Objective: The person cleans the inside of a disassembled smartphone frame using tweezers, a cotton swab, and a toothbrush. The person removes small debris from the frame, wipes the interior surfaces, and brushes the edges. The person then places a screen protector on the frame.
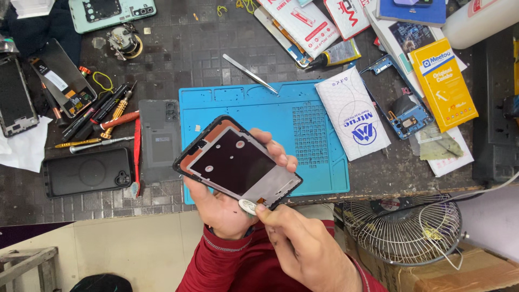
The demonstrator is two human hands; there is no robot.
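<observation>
Two hands are engaged: the phone frame (236,164) — thin, light, likely fragile — is gripped edgewise by the left hand (227,208); a white pick (247,205) is pinched by the right hand (303,246) at its lower edge.

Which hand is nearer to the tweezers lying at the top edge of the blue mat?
Left. The left hand holds the phone frame over the mat, fingertips pointing toward the tweezers. The right hand sits lower, off the bench edge, pinching a white pick.

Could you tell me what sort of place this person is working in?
Most likely a phone repair bench. The left hand holds an opened phone frame over a blue repair mat, with screwdrivers, tweezers and other stripped phones lying around it.
</observation>
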